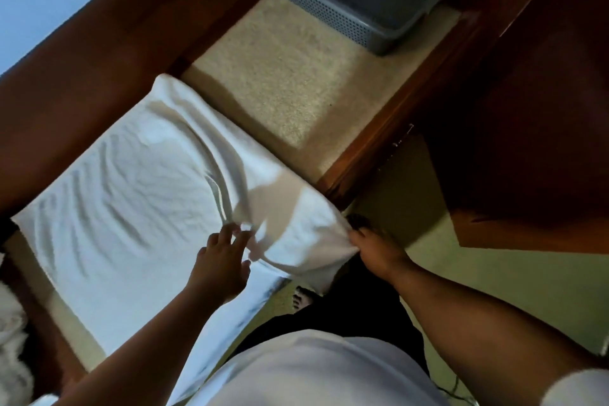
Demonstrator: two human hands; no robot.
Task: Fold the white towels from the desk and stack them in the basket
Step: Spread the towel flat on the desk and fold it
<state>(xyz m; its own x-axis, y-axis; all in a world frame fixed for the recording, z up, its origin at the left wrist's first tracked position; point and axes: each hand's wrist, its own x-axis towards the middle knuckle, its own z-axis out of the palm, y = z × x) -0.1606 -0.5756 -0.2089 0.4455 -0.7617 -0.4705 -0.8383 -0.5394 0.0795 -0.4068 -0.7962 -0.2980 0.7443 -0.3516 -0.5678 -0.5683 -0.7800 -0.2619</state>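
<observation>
Towel (131, 194) spread out rumpled on worktop (99, 53), near edge hanging off toward me. Left grip (220, 264) fingers spread, low over towel, can't tell if touching. Right grip (379, 247) pinching towel's near corner. Grey basket (316, 13) at far end, well apart.

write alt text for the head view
A white towel lies spread on a wooden desk; the right hand grips its near corner and the left hand touches it, fingers spread. A grey perforated basket stands farther back.
</observation>
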